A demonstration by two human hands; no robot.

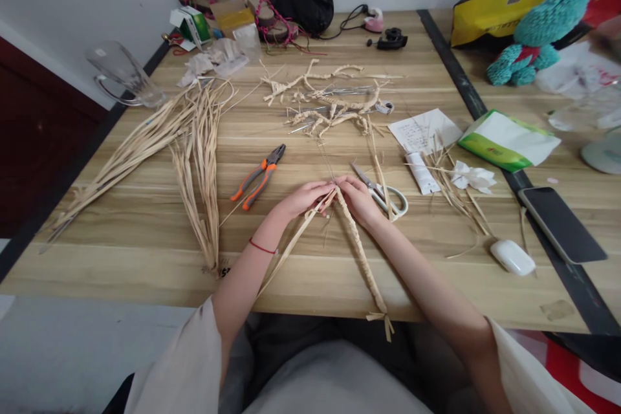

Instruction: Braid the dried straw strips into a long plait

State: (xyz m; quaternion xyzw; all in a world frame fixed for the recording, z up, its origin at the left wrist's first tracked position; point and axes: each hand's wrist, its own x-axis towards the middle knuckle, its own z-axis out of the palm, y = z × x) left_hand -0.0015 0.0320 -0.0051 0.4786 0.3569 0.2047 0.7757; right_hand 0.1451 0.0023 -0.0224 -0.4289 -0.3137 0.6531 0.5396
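Note:
Both hands meet at the upper end of a straw-wrapped rod, whose knotted lower end reaches the table's front edge. My left hand is closed on a loose straw strand that trails down toward my left forearm. My right hand is closed around the top of the wrapped rod. Thin wires stick out beyond the fingertips. Close to my right hand lie scissors with pale handles. Pliers with orange grips rest left of my left hand.
Bundles of straw spread over the left side, near a glass mug. Straw-wrapped branch shapes lie beyond my hands. To the right are a white tube, a tissue pack, a phone and a white case.

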